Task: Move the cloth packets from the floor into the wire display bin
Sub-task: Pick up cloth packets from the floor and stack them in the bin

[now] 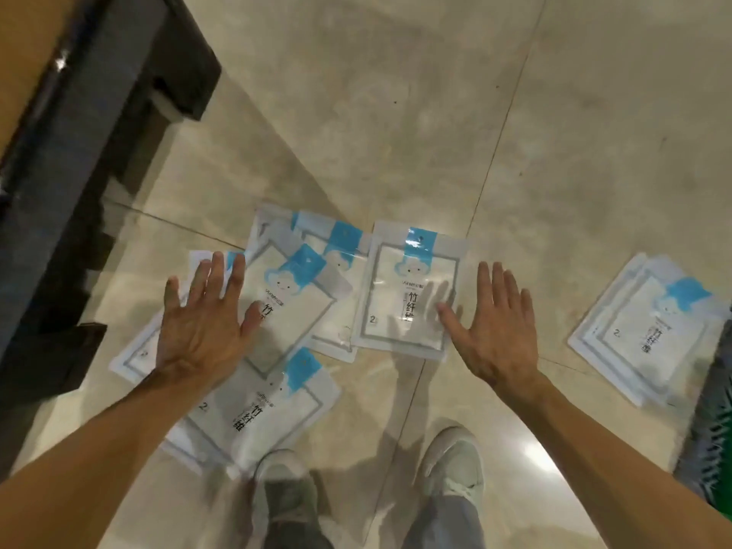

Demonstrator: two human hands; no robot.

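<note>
One view only, worn on the head, and it's looking almost straight down at the tiled floor (396, 112) from standing height. Wide-angle, so the edges bend. The person's own shoes (455, 465) sit at the bottom edge, forearms reaching in from both lower corners, the left hand (202, 326) and right hand (495, 330) mid-frame. A dark shelf base (79, 172) runs along the left side. Slight motion blur throughout.

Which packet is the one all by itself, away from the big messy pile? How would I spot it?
Start at the beige tiled floor, where a heap of white cloth packets lies under the person's open left hand and right hand. Look far right, past the right hand, beside a green patterned thing. There lies the small separate stack, apart from the heap.
</note>
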